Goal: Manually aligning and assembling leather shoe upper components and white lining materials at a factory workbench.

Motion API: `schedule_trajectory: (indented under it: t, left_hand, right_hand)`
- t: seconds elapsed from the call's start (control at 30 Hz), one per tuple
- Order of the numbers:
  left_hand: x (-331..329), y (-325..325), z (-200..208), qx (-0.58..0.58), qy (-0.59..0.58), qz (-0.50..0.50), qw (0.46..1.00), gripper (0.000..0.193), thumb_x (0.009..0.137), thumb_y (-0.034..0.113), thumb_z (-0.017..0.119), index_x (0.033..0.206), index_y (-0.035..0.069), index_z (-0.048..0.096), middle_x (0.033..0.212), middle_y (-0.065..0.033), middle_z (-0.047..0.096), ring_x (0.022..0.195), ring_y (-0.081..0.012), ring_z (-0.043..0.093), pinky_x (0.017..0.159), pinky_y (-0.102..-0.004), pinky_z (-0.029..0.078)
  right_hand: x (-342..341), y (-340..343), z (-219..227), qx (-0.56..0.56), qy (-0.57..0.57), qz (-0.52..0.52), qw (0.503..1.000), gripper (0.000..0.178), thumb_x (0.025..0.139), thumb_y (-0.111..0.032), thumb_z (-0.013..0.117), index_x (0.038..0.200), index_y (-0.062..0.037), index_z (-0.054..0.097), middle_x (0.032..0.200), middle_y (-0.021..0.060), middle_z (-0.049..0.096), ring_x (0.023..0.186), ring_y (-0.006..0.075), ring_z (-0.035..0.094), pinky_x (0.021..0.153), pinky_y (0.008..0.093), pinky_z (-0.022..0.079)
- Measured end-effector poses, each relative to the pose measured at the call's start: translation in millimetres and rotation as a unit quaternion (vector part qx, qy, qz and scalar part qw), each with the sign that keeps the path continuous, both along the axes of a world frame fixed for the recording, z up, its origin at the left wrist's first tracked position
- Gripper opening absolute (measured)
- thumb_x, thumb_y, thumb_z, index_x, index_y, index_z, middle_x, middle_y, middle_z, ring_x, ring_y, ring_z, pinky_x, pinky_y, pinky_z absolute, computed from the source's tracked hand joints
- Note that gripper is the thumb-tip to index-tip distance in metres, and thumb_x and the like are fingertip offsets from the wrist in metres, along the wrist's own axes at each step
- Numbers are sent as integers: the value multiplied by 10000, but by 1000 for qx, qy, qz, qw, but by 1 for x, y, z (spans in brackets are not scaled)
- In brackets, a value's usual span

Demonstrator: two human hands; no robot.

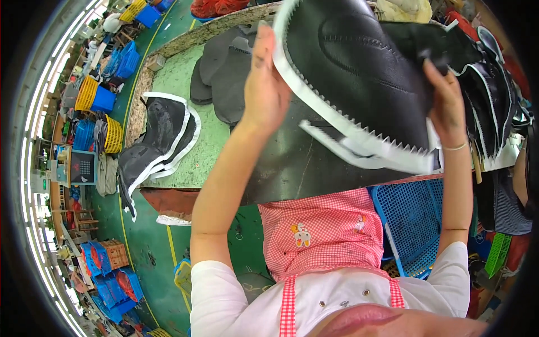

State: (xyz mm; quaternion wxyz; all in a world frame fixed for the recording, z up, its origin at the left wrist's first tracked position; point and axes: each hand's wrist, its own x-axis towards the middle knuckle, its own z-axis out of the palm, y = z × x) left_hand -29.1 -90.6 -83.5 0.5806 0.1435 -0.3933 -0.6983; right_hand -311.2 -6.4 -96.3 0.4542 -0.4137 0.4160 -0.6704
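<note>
A large black leather shoe-upper piece [359, 62], with a white border and a zigzag-cut edge, is raised above the table close to me. My left hand [267, 92] lies along its left edge with the fingers stretched out straight; the thumb is hidden. On the right side, my right hand [447, 106] grips the piece with bent fingers, slightly blurred. Beneath it, another white-edged strip [337, 147] shows, partly covered. More white-edged black uppers [163, 135] lie stacked at the table's left end. Flat dark grey cut pieces [227, 73] sit behind my left hand.
The worn green table [193, 151] has a dark front panel [281, 171]. Further black uppers [488, 106] are piled at the right. A blue plastic basket [410, 219] stands under the table, right of my pink checked apron [320, 230]. Crates [104, 261] line the left floor.
</note>
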Motion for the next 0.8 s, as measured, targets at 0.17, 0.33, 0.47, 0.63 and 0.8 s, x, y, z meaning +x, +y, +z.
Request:
schedule_trajectory:
  t: [0.17,0.33,0.47,0.63,0.8]
  left_hand:
    - [13,-92,-94,-425,-580,245,650,508,856,364,655,1280,93,588,1165,-141,660,1075,-272,639,979,-338,448]
    - [8,-121,-126,-419,-694,222,542,406,852,257,589,1238,133,616,1203,-130,640,1080,-322,630,909,-440,511]
    - [66,-164,-82,-265,-559,304,724,252,881,214,595,941,-19,668,880,-219,678,779,-327,644,754,-416,482]
    - [69,-81,19,-425,-533,374,629,265,943,167,541,1170,91,656,952,-204,674,835,-357,656,697,-360,499]
    - [39,34,-44,-449,-681,63,576,331,929,227,545,1226,93,600,1130,-139,670,979,-314,658,793,-402,545]
  right_hand:
    - [-13,12,16,78,49,115,989,268,891,-85,624,1151,-22,631,1081,57,685,950,131,658,881,257,499]
    - [0,24,2,162,103,213,958,243,850,-129,728,1057,-19,666,972,4,689,854,61,619,812,229,492]
    - [20,30,22,184,120,331,918,254,882,-150,706,1075,8,654,957,-8,669,880,61,598,819,229,480]
    - [39,40,29,163,166,357,905,228,931,-143,645,1077,32,646,949,10,651,893,69,569,808,232,470]
    - [74,31,33,130,171,353,911,232,966,-153,597,1088,41,633,946,-16,646,864,40,550,777,212,468]
